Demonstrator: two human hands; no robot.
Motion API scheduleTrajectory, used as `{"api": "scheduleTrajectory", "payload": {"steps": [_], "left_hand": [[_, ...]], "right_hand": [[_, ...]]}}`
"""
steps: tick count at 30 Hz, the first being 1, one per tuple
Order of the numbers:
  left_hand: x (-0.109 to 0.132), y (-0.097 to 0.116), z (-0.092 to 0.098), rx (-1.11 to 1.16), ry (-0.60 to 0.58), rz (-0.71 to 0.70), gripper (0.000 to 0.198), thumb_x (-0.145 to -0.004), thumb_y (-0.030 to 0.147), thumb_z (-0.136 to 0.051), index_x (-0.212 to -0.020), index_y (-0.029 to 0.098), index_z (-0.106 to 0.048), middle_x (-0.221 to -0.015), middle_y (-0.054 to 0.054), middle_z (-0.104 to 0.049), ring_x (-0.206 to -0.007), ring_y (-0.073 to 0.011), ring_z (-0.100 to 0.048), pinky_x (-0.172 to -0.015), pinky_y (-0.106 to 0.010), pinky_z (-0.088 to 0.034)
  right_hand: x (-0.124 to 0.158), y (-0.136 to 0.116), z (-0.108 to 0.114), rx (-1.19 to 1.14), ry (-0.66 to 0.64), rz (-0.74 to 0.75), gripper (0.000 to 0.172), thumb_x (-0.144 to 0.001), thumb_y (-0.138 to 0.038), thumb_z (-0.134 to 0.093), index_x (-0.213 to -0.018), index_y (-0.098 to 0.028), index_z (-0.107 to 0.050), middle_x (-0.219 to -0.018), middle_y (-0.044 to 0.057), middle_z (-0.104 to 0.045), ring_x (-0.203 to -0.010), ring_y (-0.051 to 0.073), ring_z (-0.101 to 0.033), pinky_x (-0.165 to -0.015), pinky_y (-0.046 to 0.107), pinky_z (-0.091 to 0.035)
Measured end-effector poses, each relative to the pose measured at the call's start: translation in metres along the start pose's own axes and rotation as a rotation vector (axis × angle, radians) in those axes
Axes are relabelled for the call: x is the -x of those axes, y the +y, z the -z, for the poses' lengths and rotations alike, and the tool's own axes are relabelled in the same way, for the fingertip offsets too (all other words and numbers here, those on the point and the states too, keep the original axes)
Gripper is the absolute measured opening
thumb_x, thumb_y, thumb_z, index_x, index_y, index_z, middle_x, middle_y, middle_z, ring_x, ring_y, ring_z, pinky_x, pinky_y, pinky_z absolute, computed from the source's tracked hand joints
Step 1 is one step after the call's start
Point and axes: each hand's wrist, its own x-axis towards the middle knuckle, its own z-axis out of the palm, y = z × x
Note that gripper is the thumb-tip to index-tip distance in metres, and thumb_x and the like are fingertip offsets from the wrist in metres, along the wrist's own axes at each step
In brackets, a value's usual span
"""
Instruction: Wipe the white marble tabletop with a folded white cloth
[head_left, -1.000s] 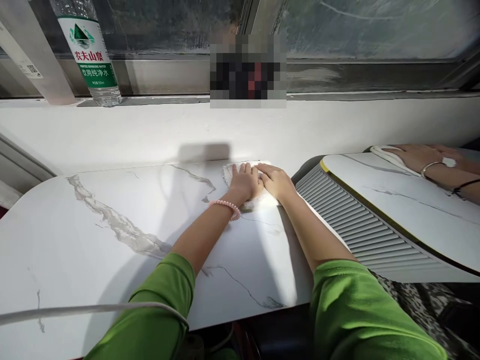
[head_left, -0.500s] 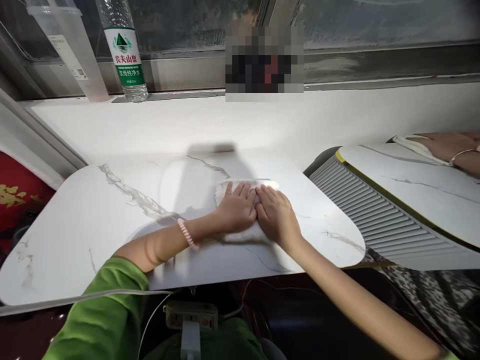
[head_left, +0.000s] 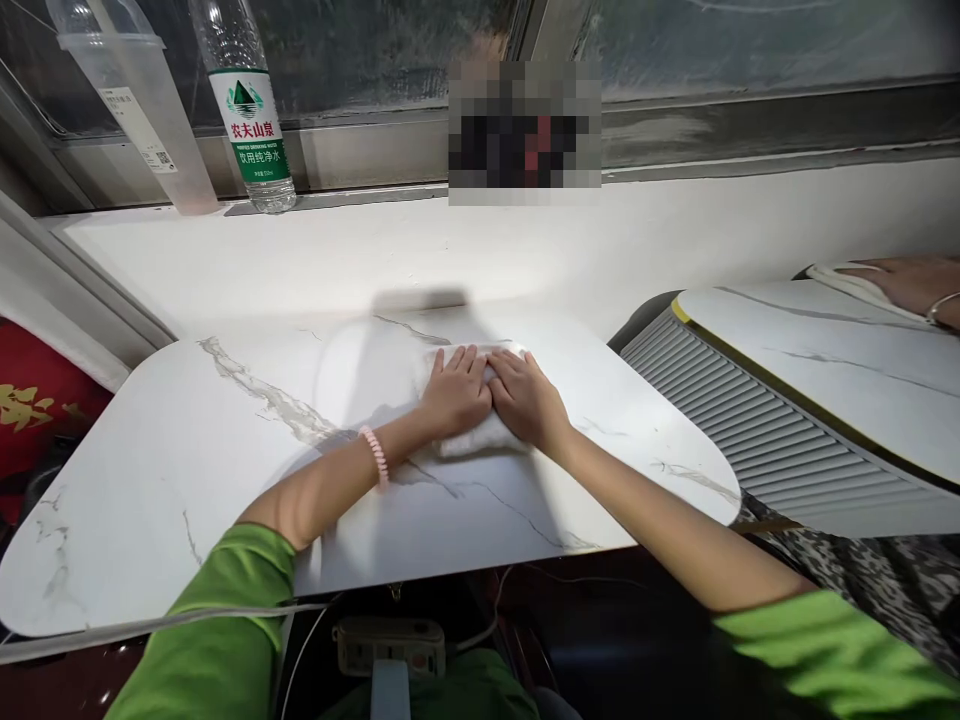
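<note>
My left hand (head_left: 456,393) and my right hand (head_left: 527,398) lie flat, side by side, on a folded white cloth (head_left: 480,440). Their fingers are stretched out and point away from me, and the thumbs meet near the middle. Under both palms the cloth rests on a white marble-patterned table (head_left: 637,460). Most of its middle is covered by my hands. A pink coiled band (head_left: 375,457) circles my left wrist.
On the window ledge stand a water bottle (head_left: 251,125) and a lidded plastic cup (head_left: 135,110). At right, another person's hand (head_left: 915,283) rests on a white cloth on a second table (head_left: 840,370). Below the near edge hang a power strip (head_left: 390,645) and a cable (head_left: 217,615).
Both my hands have slid the white cloth a little to the left and away from me across the table. The other person's hand has shifted slightly to the right.
</note>
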Motion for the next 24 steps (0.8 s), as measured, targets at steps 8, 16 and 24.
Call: {"api": "scheduleTrajectory", "payload": {"steps": [8, 16, 24], "left_hand": [[-0.087, -0.043, 0.005, -0.058, 0.048, 0.06, 0.054, -0.1, 0.024, -0.021, -0.151, 0.008, -0.03, -0.16, -0.012, -0.027, -0.149, -0.022, -0.021, -0.122, -0.046, -0.009], [-0.087, -0.048, 0.003, -0.064, 0.045, 0.071, 0.055, -0.101, 0.028, -0.019, -0.152, 0.01, -0.03, -0.162, -0.01, -0.023, -0.15, -0.0216, -0.018, -0.122, -0.046, -0.009], [0.012, -0.023, 0.003, -0.119, 0.057, 0.023, 0.054, -0.101, 0.026, -0.023, -0.15, 0.005, -0.032, -0.16, -0.017, -0.025, -0.149, -0.0274, -0.02, -0.121, -0.051, -0.012]], "right_hand": [[-0.096, 0.033, -0.032, -0.102, 0.026, -0.04, 0.046, -0.089, -0.016, -0.034, -0.124, -0.014, -0.064, -0.131, 0.012, -0.064, -0.127, 0.025, -0.054, -0.115, 0.044, -0.033], [-0.097, 0.038, -0.038, -0.09, 0.074, -0.007, 0.045, -0.088, -0.018, -0.037, -0.124, -0.012, -0.065, -0.133, 0.013, -0.062, -0.132, 0.029, -0.048, -0.11, 0.045, -0.039], [-0.012, -0.018, -0.016, 0.005, 0.058, 0.078, 0.05, -0.091, -0.017, -0.029, -0.128, -0.003, -0.059, -0.136, 0.018, -0.059, -0.131, 0.027, -0.051, -0.113, 0.044, -0.034]]}}
